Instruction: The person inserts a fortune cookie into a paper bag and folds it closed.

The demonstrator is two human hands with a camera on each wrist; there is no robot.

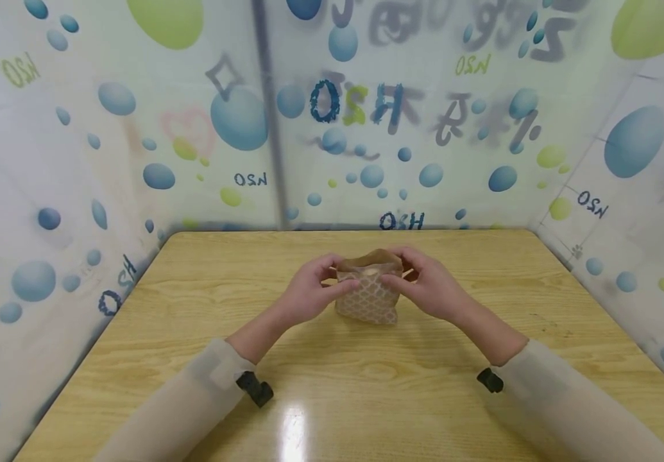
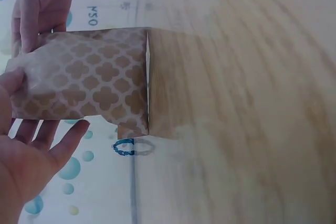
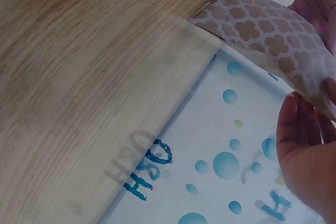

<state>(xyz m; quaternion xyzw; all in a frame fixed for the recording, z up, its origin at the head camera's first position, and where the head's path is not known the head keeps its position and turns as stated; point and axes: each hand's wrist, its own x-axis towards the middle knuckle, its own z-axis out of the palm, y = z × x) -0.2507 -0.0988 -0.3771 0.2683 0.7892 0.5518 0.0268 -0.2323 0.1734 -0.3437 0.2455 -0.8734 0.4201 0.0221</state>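
Observation:
A small brown paper bag (image 1: 369, 301) with a white lattice print stands upright on the table, its mouth spread at the top. My left hand (image 1: 312, 290) pinches the left edge of the mouth, thumb on the printed front and fingers behind. On the other side my right hand (image 1: 432, 285) pinches the right edge in the same way. The left wrist view shows the printed bag (image 2: 94, 80) with its base on the table and a hand on each side of its top. What lies inside the bag is hidden.
The wooden table (image 1: 378, 385) spreads out around the bag. Printed curtains (image 1: 332, 160) with blue and green drops enclose its back and both sides. Dark wrist-worn pieces (image 1: 255, 389) sit at both sleeves.

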